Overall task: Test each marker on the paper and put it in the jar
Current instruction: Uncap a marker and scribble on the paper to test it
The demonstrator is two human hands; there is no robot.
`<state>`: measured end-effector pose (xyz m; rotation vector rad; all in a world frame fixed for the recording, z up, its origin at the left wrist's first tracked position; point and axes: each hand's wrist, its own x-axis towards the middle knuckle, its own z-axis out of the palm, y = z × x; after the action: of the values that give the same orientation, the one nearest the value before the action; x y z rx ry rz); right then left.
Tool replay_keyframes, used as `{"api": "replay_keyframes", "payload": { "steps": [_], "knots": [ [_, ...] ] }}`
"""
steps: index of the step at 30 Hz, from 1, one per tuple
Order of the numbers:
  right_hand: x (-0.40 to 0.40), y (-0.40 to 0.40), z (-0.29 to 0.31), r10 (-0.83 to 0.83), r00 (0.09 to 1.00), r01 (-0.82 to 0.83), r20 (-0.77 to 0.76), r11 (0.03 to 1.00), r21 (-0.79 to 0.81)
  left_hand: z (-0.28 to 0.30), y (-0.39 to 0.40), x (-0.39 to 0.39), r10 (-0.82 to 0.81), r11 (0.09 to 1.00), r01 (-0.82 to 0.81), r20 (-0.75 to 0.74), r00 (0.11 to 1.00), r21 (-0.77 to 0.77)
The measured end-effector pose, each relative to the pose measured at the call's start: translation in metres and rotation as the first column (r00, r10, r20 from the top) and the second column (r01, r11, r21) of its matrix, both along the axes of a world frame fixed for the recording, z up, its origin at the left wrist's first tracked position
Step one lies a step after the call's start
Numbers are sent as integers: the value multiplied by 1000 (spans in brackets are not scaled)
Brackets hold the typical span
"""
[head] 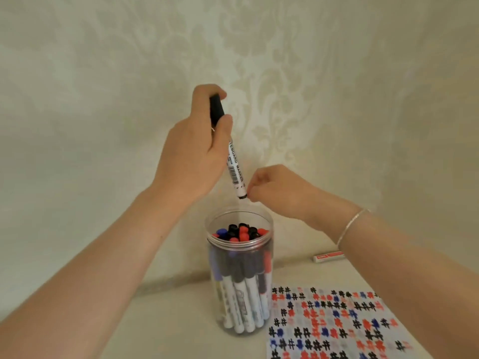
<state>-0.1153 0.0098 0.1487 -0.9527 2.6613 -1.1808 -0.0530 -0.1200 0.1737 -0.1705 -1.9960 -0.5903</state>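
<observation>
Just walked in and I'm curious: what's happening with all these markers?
A person is sorting whiteboard markers. The left hand holds a black-capped white marker cap-up above the clear plastic jar, already crowded with markers. The right hand touches its lower end. The paper sheet covered in black, red and blue test marks lies beside the jar.

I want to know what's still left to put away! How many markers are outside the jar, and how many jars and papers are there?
Markers outside the jar: 2, the black-capped marker in the left hand and the red-and-white marker lying by the wall, partly hidden by an arm
Jar: 1
Paper: 1
Total: 4
</observation>
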Motion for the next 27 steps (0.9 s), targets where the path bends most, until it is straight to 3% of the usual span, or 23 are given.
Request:
{"api": "replay_keyframes", "payload": {
  "steps": [3, 8, 12, 15, 20, 27],
  "knots": [
    [0, -7, -19, 62, 997, -68, 36, 970, 233, -20, -12, -4, -51, 996, 57, 91, 995, -71],
    [10, 8, -44, 64, 998, -65, 20, 995, 79, -41, -16, 2, -233, 963, 248, 139, 963, -106],
    [29, 26, -60, 109, 986, -112, -124, 993, -21, -39, -10, 19, -366, 922, 373, 80, 927, -105],
    [40, 30, -59, 168, 962, -177, -213, 984, -26, -35, -5, 25, -369, 904, 374, 63, 927, -208],
    [43, 30, -56, 210, 956, -217, -206, 976, -8, -33, -3, 26, -313, 879, 330, 108, 944, -344],
    [45, 31, -59, 220, 943, -231, -250, 973, -12, -37, -6, 26, -355, 875, 365, 92, 930, -319]
  ]
}}
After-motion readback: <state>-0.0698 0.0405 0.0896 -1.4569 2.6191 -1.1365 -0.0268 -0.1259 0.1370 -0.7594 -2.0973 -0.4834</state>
